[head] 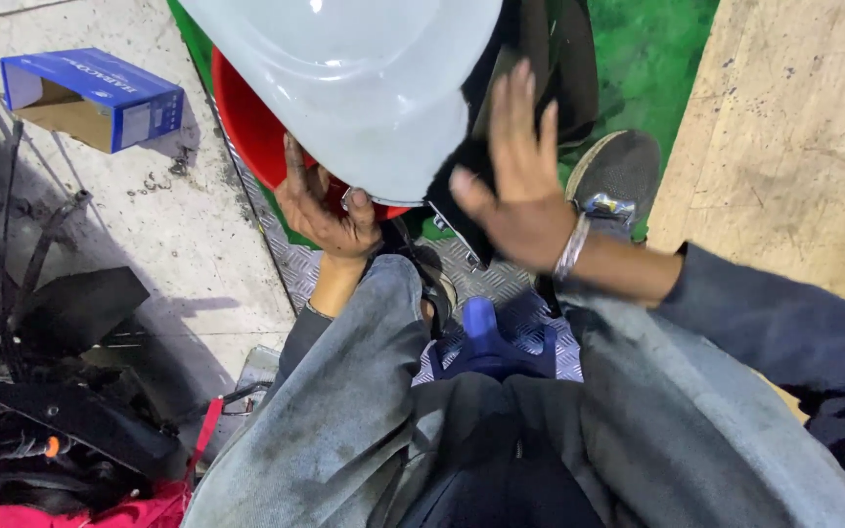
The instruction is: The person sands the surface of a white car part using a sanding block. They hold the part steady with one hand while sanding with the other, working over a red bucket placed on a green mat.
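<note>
**2 hands on a white shell over a red basin**

A large, smooth white plastic shell (364, 88), curved like a vehicle body panel, fills the top middle of the view. It covers most of 1 round red plastic basin (246, 132); only the basin's left rim and a sliver at the lower edge show, and what lies inside is hidden.

The left hand (325, 210) reaches up beneath the shell's lower edge, its grip curled against the shell and the basin rim. The right hand (520, 186) is spread flat, fingers apart, pressing 1 black cloth (462, 171) against the shell's right side. A metal bangle (571, 246) sits on that wrist.

On the concrete floor (178, 254) at upper left lies 1 blue cardboard box (90, 98), its open end showing brown inside. Black plastic parts (61, 391) are heaped at lower left.
</note>
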